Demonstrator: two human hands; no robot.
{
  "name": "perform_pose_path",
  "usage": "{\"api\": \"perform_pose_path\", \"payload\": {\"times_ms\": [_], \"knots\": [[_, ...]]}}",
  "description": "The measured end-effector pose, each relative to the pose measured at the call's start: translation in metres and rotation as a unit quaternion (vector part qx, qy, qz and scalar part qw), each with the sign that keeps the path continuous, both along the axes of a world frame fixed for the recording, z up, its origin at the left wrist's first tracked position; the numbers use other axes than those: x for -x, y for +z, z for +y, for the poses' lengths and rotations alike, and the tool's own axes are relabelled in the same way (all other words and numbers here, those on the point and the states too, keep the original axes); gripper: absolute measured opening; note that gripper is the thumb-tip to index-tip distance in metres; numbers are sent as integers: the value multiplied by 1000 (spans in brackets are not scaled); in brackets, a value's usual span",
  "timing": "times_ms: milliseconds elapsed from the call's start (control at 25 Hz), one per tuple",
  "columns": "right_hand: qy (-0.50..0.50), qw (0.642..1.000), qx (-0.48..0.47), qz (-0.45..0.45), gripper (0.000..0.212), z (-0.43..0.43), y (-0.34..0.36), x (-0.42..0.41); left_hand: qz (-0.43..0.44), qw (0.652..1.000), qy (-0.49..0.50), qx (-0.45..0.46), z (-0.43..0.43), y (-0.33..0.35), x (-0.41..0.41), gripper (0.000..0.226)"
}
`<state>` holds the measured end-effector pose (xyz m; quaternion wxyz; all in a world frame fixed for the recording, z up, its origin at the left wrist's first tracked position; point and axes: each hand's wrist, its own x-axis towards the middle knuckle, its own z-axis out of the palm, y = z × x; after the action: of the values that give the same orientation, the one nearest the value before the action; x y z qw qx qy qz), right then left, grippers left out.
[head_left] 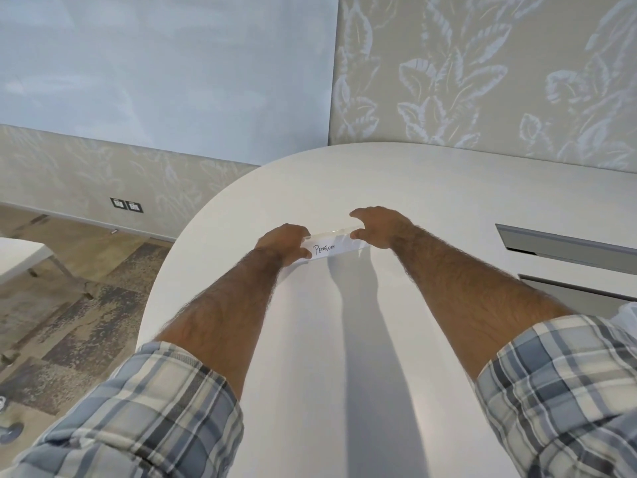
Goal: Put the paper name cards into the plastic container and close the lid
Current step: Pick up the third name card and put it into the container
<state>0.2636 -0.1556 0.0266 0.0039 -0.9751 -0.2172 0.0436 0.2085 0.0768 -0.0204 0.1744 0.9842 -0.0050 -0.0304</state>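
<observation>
A long, narrow clear plastic container stands on the white table in front of me. A white paper name card reading "PENGUIN" shows through its front face. My left hand grips the container's left end, thumb below and fingers curled over the top. My right hand pinches the right end between thumb and fingers. Whether a lid is on it I cannot tell.
The table's rounded edge curves away on the left, with patterned floor below. A grey recessed cable tray runs along the table at the right. A leaf-patterned wall stands behind the table, and part of another white table shows at far left.
</observation>
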Motion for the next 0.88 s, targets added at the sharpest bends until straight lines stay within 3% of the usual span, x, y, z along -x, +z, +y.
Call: {"api": "perform_pose_path", "payload": {"times_ms": [240,520,880], "knots": [[11,1000,6,10,68,14,-16,-8,20,1000,-18,9,12,-4,-1,40],[11,1000,-10,9,34,18,-33,2,38,999,-19,-31,14,2,13,48],[-3,999,-36,9,38,-1,-29,44,19,998,-33,-45,7,26,48,42]]}}
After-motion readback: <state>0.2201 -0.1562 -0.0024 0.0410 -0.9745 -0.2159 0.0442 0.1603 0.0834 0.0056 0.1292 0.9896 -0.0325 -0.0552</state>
